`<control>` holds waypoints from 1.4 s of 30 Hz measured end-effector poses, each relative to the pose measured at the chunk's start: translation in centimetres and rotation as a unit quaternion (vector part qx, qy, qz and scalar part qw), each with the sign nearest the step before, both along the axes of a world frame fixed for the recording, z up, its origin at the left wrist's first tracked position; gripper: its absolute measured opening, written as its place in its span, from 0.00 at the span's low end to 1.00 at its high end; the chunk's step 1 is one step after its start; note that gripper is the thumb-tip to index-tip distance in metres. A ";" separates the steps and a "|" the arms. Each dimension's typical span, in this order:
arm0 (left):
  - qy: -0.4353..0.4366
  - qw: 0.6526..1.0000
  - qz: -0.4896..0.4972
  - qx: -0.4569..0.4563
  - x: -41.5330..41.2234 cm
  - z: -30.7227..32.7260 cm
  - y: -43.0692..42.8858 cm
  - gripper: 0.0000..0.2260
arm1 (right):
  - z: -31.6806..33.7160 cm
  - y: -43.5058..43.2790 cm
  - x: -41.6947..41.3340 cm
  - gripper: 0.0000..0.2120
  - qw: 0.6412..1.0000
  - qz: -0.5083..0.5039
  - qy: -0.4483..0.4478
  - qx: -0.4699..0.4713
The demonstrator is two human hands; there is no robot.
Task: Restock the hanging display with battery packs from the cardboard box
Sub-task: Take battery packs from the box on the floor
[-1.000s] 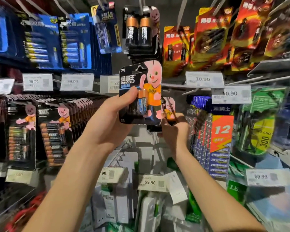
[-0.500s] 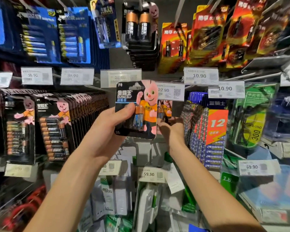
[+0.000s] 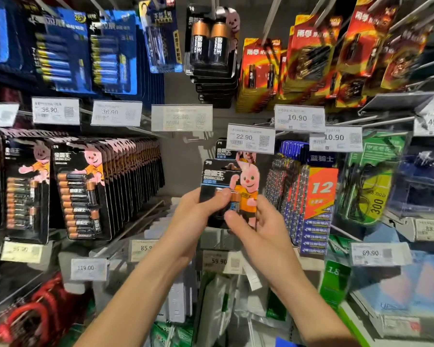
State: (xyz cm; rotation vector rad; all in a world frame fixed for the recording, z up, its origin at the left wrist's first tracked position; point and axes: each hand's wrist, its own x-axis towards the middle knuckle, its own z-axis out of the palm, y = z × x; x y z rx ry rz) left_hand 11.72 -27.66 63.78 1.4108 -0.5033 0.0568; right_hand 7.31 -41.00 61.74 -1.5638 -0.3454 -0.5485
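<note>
- Head view: both hands hold one battery pack (image 3: 227,191) in front of the display, just below the 22.90 price tag (image 3: 251,141). The left hand (image 3: 198,216) is clamped on the pack's lower left edge, thumb across the front; the right hand (image 3: 258,229) is closed on the lower right corner, thumb pressed near the blister.
- The two-handed hold at the bottom edge leaves the top of the card free, which I judge is so its hang hole can be lined up with the hook behind that tag. The hook itself is hidden by the tag and the pack.
- A second pack (image 3: 226,152) of the same kind hangs right behind the held one, so this looks like the right slot, with room left on it.
- The held pack is a flat, stiff, glossy card, black with a blue band and a pink rabbit figure, with a small clear plastic bubble over two batteries. It should be light and rigid, though the card could bend if squeezed.
- To the left, a full row of larger black packs (image 3: 80,194) hangs tightly, edge on; to the right hangs a thick blue-and-orange stack (image 3: 318,211).
- Above, red packs (image 3: 261,71) and blue packs (image 3: 113,53) hang from long metal hooks.
- The cardboard box is not in view.
</note>
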 end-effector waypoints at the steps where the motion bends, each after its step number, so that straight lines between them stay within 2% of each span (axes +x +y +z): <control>1: -0.013 1.000 0.001 0.014 0.0 0.3 -0.5 0.10 | 0.0 -0.2 0.1 0.11 1.000 -0.014 -0.002 0.025; 4: -0.058 0.998 0.014 0.035 0.3 1.6 -1.6 0.09 | 0.2 -1.8 0.2 0.10 0.996 -0.032 0.013 0.083; 8: -0.120 0.991 0.014 0.050 0.2 4.6 -1.8 0.13 | -0.2 -4.3 0.3 0.06 0.992 -0.057 0.022 0.114; 11: -0.150 0.988 0.009 0.041 -0.1 6.1 -1.5 0.16 | -0.3 -4.8 0.6 0.06 0.990 -0.059 0.022 0.123; 17: -0.159 0.987 0.033 0.005 0.4 6.9 -0.9 0.18 | 0.5 -3.9 1.1 0.04 0.992 -0.040 0.010 0.122; 21: -0.198 0.978 0.059 0.039 0.5 7.1 -0.4 0.21 | 2.1 -2.9 1.7 0.07 0.993 -0.031 -0.020 0.109; 25: -0.242 0.963 0.095 0.067 0.6 6.7 -0.3 0.23 | 3.5 -1.9 2.3 0.06 0.995 -0.032 -0.042 0.083; 29: -0.271 0.946 0.129 0.126 1.3 5.7 -0.4 0.25 | 4.0 -1.2 3.5 0.06 0.994 -0.067 -0.052 0.063; 36: -0.348 0.912 0.135 0.171 1.9 4.8 -0.5 0.25 | 3.1 -0.4 4.5 0.05 0.990 -0.123 -0.075 -0.001; 42: -0.369 0.889 0.154 0.225 3.0 4.5 -0.9 0.28 | 3.4 0.1 4.6 0.02 0.992 -0.105 -0.067 0.033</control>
